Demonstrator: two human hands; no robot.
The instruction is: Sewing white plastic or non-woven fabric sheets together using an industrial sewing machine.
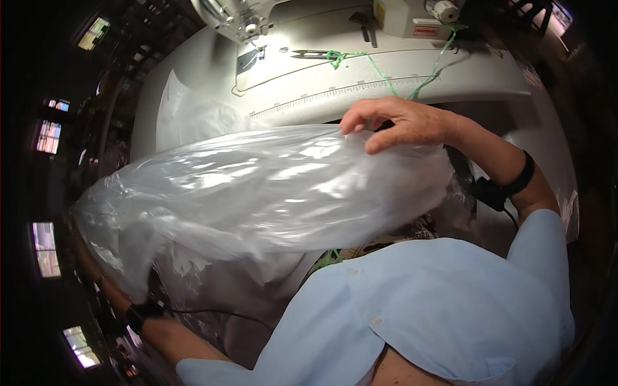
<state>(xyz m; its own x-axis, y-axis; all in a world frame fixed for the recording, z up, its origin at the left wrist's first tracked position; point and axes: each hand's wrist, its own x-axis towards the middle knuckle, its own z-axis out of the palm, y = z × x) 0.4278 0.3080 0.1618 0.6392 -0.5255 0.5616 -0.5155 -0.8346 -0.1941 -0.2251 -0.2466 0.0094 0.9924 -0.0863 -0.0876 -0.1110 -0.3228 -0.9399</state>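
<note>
- Head view: a big clear plastic bag [270, 193], crinkled and glossy, stretches from the lower left to the upper middle, held up above the person's lap in front of the worktop [489, 74].
- The right hand [402, 122] has its grip closed on the bag's upper right edge, fingertips curled down and pinching the film.
- The left hand is hidden behind the bag's lower left end; only its wrist with a black band [138, 315] shows, so its grip cannot be told.
- A small red-and-white label [426, 30] sits on the cream body of the sewing machine [412, 16] at the top.
- Black thread snips [315, 55] lie on the pale worktop, beside a tangle of green thread [386, 74] that runs across a printed ruler strip [360, 93].
- The bag blocks most of the lap and the worktop's near edge.
- The light blue shirt [438, 302] fills the lower right; a black wristband [521, 177] circles the right wrist.
</note>
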